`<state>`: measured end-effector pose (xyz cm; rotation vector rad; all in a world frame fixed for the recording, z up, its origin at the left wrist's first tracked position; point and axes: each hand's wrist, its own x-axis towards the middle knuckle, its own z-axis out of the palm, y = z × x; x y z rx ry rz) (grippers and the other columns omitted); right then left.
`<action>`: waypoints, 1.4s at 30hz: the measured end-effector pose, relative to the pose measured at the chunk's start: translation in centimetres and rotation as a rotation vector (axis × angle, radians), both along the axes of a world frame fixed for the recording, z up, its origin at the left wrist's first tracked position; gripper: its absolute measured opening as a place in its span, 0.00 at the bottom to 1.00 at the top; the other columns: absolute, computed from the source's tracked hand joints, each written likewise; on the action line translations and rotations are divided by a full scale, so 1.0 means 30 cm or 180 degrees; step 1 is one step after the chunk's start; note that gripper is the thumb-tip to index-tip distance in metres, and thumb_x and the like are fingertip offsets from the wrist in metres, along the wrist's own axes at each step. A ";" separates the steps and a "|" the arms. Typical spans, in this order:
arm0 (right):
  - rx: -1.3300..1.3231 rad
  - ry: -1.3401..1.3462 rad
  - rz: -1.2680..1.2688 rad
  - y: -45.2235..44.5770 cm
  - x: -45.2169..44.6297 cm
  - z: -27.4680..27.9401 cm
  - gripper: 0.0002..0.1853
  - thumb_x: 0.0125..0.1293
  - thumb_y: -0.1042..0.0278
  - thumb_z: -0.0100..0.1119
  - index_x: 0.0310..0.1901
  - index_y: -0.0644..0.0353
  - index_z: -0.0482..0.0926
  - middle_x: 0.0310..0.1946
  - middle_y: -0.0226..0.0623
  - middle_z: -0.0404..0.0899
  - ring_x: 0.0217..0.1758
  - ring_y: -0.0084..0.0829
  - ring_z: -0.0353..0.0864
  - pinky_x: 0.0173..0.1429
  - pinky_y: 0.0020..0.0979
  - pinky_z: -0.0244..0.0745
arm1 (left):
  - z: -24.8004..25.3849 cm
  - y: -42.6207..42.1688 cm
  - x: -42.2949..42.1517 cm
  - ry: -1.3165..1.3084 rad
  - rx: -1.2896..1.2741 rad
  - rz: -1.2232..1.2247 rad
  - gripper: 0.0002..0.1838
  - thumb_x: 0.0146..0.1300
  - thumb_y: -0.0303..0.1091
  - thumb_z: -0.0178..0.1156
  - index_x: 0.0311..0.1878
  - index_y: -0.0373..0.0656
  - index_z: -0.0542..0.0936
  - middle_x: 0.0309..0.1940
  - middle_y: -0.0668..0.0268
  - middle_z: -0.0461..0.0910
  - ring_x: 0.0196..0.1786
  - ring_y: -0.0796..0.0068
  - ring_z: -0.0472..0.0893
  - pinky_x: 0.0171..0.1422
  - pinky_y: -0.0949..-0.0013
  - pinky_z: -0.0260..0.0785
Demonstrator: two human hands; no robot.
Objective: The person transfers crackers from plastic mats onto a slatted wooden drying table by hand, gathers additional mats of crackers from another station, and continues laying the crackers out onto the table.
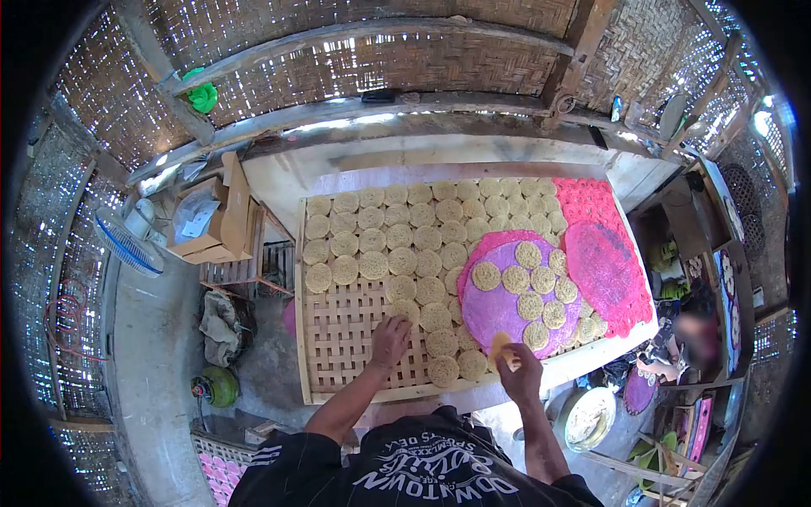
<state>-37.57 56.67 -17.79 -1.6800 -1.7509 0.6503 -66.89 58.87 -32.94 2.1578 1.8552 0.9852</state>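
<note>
Pale yellow discs of coiled, noodle-like strands (372,264) lie in rows on a large woven bamboo tray (338,338). My left hand (391,341) is over the open lattice, its fingers out at the near edge of a disc (405,311) that lies flat; the fingertips are partly hidden. My right hand (520,374) pinches another disc (500,346), tilted up above the tray's near edge. Just beyond it, a round purple mat (487,311) carries several more discs, over a pink mat (473,256).
Pink mats (596,245) cover the tray's right end. To the left are a cardboard box (221,221) on a wooden stand, a blue fan (127,241) and a green gas cylinder (218,386). A metal basin (586,419) stands at lower right, near a partly visible person (667,346).
</note>
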 end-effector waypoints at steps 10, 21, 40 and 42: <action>-0.0360 0.0548 0.0872 0.109 -0.355 -0.215 0.21 0.60 0.69 0.63 0.55 0.60 0.74 0.42 0.48 0.82 0.46 0.44 0.83 0.51 0.39 0.77 | 0.086 -0.074 -0.017 -0.1097 -0.0588 -0.0103 0.17 0.56 0.25 0.61 0.51 0.42 0.80 0.54 0.60 0.77 0.51 0.55 0.80 0.53 0.59 0.76; -0.1237 -0.0051 0.1184 0.110 -0.479 -0.396 0.21 0.58 0.68 0.59 0.54 0.62 0.74 0.45 0.54 0.81 0.48 0.54 0.81 0.52 0.48 0.76 | 0.033 -0.145 -0.028 -0.2302 -0.1975 0.0897 0.15 0.57 0.30 0.65 0.48 0.38 0.82 0.38 0.53 0.83 0.43 0.62 0.83 0.52 0.66 0.74; 0.0064 -0.2211 -0.1113 0.164 0.204 -0.347 0.23 0.57 0.49 0.68 0.47 0.59 0.79 0.43 0.45 0.79 0.47 0.49 0.78 0.47 0.49 0.73 | 0.014 -0.157 -0.050 -0.1334 -0.1254 0.0748 0.10 0.62 0.34 0.63 0.44 0.42 0.81 0.36 0.57 0.80 0.40 0.57 0.83 0.44 0.59 0.75; -0.0109 -0.2383 -0.0927 0.172 0.251 -0.347 0.23 0.58 0.48 0.65 0.45 0.59 0.80 0.43 0.44 0.78 0.48 0.48 0.78 0.48 0.49 0.74 | 0.018 -0.156 -0.049 -0.1295 -0.1207 0.0764 0.10 0.63 0.34 0.63 0.44 0.41 0.81 0.36 0.57 0.80 0.40 0.57 0.83 0.44 0.59 0.75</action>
